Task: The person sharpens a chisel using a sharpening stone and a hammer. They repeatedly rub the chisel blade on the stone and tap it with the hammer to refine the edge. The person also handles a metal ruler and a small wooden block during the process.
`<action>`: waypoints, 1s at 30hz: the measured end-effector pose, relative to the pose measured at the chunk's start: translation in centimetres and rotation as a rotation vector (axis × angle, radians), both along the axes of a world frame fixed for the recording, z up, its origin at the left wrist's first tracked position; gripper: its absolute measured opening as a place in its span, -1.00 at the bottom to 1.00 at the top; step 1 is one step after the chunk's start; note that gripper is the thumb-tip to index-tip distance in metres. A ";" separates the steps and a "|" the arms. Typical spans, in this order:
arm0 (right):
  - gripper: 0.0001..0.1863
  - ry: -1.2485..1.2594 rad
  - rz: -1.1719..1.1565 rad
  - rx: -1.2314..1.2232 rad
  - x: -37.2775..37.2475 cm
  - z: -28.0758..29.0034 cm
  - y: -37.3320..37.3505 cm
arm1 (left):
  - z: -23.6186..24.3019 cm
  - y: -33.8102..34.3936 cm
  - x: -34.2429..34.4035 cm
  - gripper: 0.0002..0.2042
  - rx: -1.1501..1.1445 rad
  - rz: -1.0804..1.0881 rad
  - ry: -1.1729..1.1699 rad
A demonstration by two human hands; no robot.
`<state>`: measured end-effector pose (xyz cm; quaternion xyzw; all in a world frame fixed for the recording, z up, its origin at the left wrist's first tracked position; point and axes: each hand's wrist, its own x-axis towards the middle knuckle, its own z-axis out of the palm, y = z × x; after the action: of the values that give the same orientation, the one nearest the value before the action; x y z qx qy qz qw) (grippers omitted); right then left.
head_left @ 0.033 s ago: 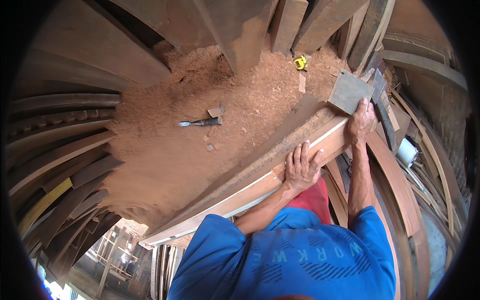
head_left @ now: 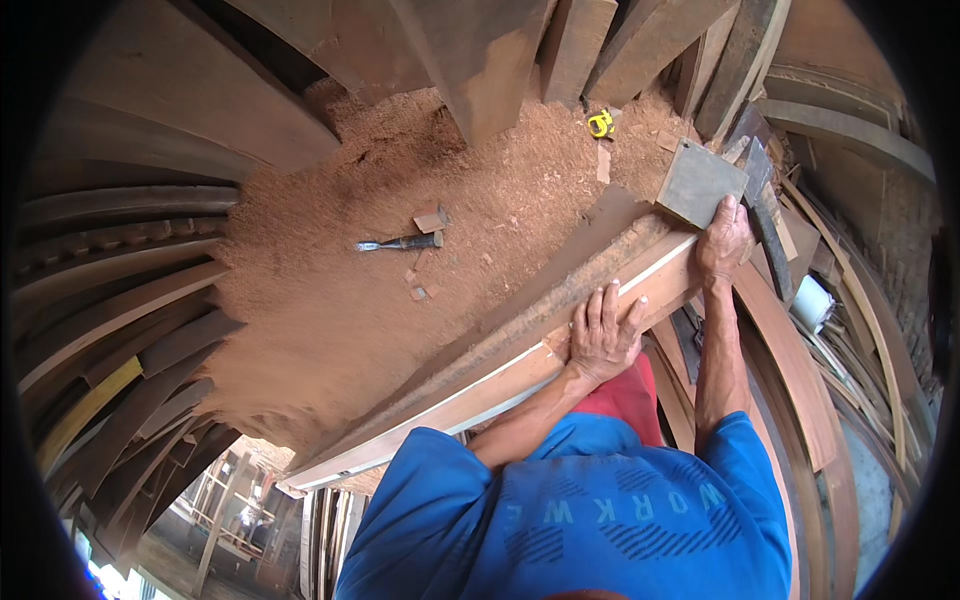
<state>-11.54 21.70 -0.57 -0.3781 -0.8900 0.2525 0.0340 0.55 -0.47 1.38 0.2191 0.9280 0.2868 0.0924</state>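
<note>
A long light wooden plank [head_left: 450, 405] with a white strip along it runs diagonally beside a darker, rough-edged beam [head_left: 610, 270]. My left hand [head_left: 606, 337] lies on the plank with fingers spread over its upper edge. Closer to the upper end, my right hand [head_left: 722, 243] grips the plank, its fingertips against the lower corner of a grey square block [head_left: 700, 182]. A chisel [head_left: 400, 243] lies in sawdust beside small wood offcuts [head_left: 428, 220], and a yellow tape measure [head_left: 600, 124] sits farther back.
Sawdust covers the central surface [head_left: 330, 340]. Timber boards [head_left: 140, 270] surround it at the left and back. More planks [head_left: 800, 390] and strips lie to my right, with a white cylindrical object [head_left: 812, 305]. A bright workshop area [head_left: 230, 510] shows at lower left.
</note>
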 end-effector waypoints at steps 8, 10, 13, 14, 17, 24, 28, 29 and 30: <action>-0.40 0.020 0.036 0.062 0.0 -0.6 0.1 | 0.1 -0.3 -0.3 -0.14 0.009 0.000 0.004; -0.40 0.026 0.031 0.063 0.2 -0.8 0.2 | 0.4 -0.3 -0.3 -0.13 0.017 -0.008 -0.010; -0.40 0.027 0.038 0.056 0.1 -0.7 0.3 | 0.4 -0.4 -0.3 -0.11 0.019 -0.017 -0.024; -0.41 0.014 0.041 0.062 0.2 -0.8 0.3 | 0.3 -0.4 -0.2 -0.11 0.023 -0.017 -0.031; -0.45 0.002 0.058 0.064 0.6 -0.6 0.2 | 0.1 -0.4 0.3 -0.09 0.011 -0.025 -0.029; -0.45 -0.068 0.148 0.101 -0.4 -1.0 0.8 | 0.5 -2.3 -2.8 -0.29 0.460 0.186 -0.536; -0.36 -0.068 -0.023 0.029 0.1 -1.4 1.1 | 1.1 -10.9 -6.7 -0.29 0.400 0.516 -0.850; -0.32 -0.105 -0.042 0.003 0.1 -1.4 1.2 | 1.2 -12.1 -6.0 -0.27 0.252 0.390 -0.793; -0.32 -0.104 -0.047 -0.001 0.0 -1.3 1.3 | 1.3 -12.8 -5.1 -0.25 0.105 0.264 -0.730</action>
<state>-11.55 22.95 -1.88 -0.4114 -0.8814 0.2322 -0.0066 -4.55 -13.23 2.65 -0.0141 0.8383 0.4023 0.3677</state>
